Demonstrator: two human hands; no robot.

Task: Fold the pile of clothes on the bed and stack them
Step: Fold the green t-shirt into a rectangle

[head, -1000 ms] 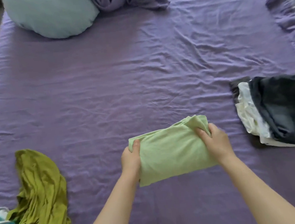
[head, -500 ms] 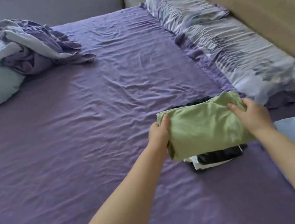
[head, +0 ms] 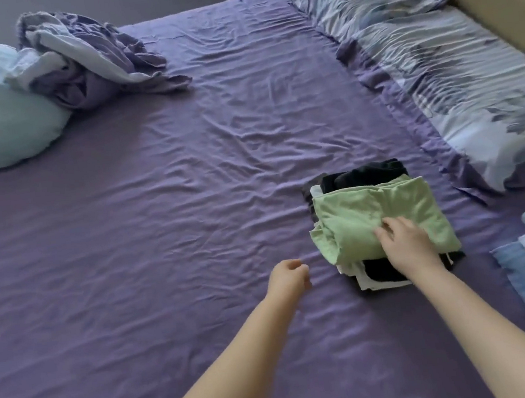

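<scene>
In the head view, the folded green garment [head: 378, 218] lay on top of the stack of clothes [head: 381, 275] on the purple bed [head: 164, 210]. The right hand [head: 407, 243] rested flat on it with straight fingers. The left hand [head: 288, 276] hovered just beside the stack, loosely curled, holding nothing.

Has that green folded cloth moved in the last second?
Yes. The green cloth went rightward from open sheet onto the dark and white stack, where the right hand rests on it.

right hand [head: 406, 241] flat on folded green garment [head: 371, 216] atop stack [head: 381, 275], centre right | left hand [head: 288, 277] loosely curled, just left | purple sheet [head: 161, 243]
</scene>
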